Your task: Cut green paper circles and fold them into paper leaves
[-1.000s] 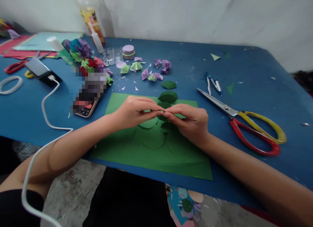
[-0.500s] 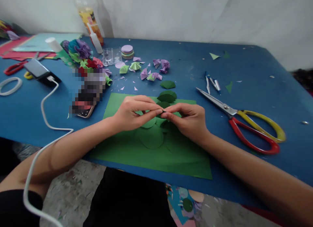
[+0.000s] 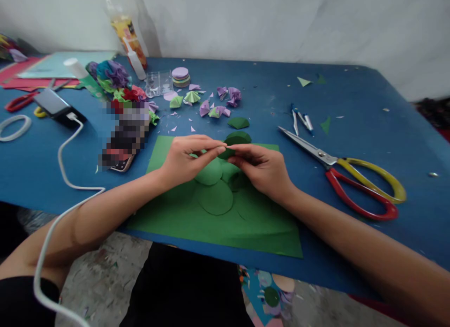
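Note:
My left hand (image 3: 191, 158) and my right hand (image 3: 262, 167) meet over the green sheet (image 3: 211, 228). Their fingertips pinch a small dark green paper piece (image 3: 227, 153) from both sides, its shape partly hidden by my fingers. Light green paper circles (image 3: 216, 198) lie on the sheet just below my left hand. Beyond my fingertips rest folded dark green paper pieces, one at the sheet's far edge (image 3: 238, 138) and another on the blue table (image 3: 238, 123).
Large scissors (image 3: 330, 160) with red and yellow handles lie at right, near a blue-and-white compass-like tool (image 3: 300, 119). Purple and green folded papers (image 3: 220, 111) sit at the back. A phone (image 3: 128, 139), white cable (image 3: 61, 153) and bottle (image 3: 128, 36) stand leftward.
My fingertips have risen slightly and tilted the dark green piece so more of its face shows. The view has shifted a little; the table items stay put.

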`<state>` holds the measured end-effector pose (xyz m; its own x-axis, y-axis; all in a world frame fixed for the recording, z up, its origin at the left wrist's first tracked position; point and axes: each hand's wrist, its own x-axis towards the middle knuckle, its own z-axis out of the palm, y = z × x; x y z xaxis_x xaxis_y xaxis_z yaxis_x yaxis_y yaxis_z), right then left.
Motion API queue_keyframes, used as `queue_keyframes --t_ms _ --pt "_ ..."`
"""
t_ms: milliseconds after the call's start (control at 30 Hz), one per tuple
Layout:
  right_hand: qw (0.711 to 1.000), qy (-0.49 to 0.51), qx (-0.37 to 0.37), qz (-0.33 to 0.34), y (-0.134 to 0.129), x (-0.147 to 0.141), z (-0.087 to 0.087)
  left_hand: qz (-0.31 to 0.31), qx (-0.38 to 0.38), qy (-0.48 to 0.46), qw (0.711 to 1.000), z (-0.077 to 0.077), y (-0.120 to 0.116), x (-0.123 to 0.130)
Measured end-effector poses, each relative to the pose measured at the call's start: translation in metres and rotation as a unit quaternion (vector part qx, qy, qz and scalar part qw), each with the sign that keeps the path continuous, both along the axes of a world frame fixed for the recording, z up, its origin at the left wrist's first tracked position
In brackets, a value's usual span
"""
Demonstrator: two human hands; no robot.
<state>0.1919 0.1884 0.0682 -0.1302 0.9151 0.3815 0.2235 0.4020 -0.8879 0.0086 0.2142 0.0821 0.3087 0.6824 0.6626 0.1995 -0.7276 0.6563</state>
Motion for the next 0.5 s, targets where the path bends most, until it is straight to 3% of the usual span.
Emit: queue_keyframes --t_ms 200,500 --pt "0.992 0.085 -0.080 0.049 0.0050 0.0023 0.0028 0.015 -0.185 -0.048 0.981 0.0027 0.0021 0.0006" --pt "0.982 0.156 -0.107 -0.002 0.0102 0.0046 -0.0006 -0.040 -0.267 -0.042 0.962 0.0039 0.0058 -0.0025"
